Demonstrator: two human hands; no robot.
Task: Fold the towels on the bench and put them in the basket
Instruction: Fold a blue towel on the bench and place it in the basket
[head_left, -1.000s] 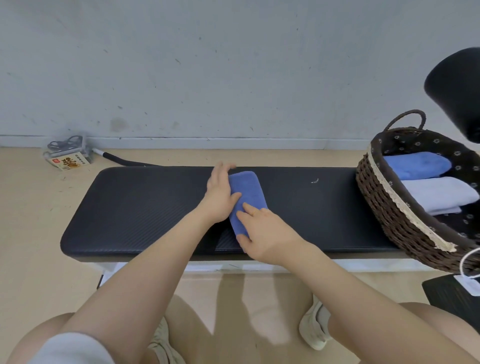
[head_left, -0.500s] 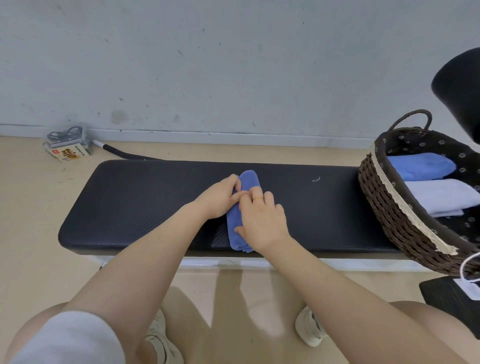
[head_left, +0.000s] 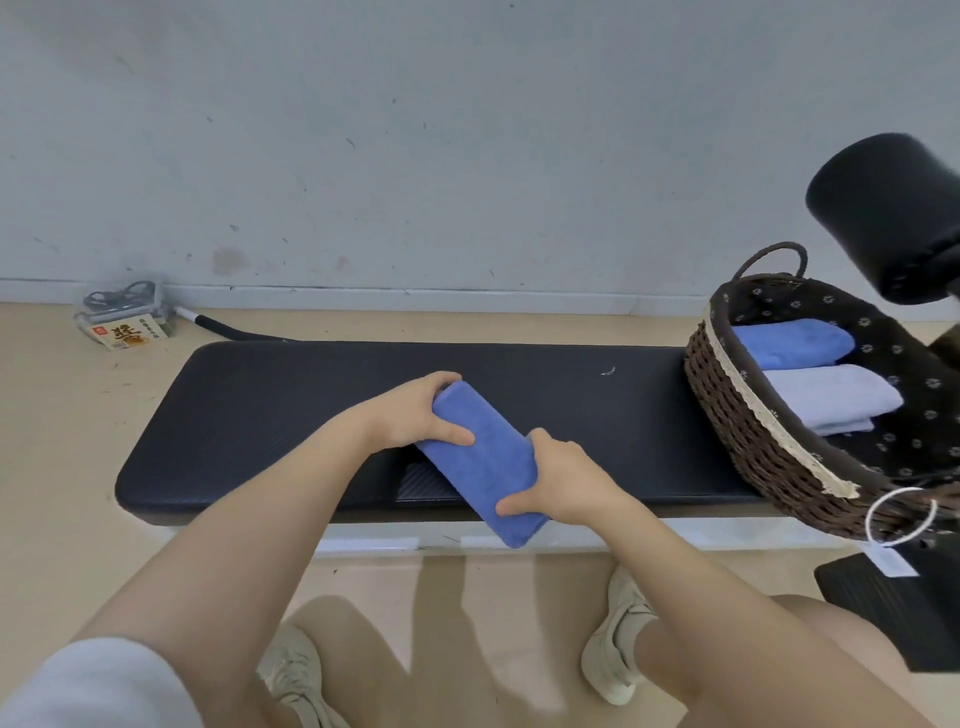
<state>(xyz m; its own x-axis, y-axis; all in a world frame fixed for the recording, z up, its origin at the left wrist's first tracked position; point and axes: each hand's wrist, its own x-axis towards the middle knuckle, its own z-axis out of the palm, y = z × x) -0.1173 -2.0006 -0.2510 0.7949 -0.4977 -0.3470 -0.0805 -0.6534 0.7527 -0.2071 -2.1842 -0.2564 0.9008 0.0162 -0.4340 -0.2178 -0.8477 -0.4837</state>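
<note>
Head view
Towel: the folded blue towel (head_left: 480, 457) is held over the table's (head_left: 260, 415) front edge, about the middle of its length.
Long axis: it runs diagonally, far-left end to near-right end, the near end overhanging the front edge.
Left grip: the left hand (head_left: 415, 415) curls round the far end, thumb on top.
Right grip: the right hand (head_left: 553, 483) pinches the near end, thumb on top.
Basket: the basket (head_left: 737, 410) sits at the table's right end, well apart, rightward of both grips; the right hand is nearer.
Inside: a blue and a pale folded towel lie side by side.
Surface: black padded top.
Room: grey wall, beige floor, a small box by the wall.
</note>
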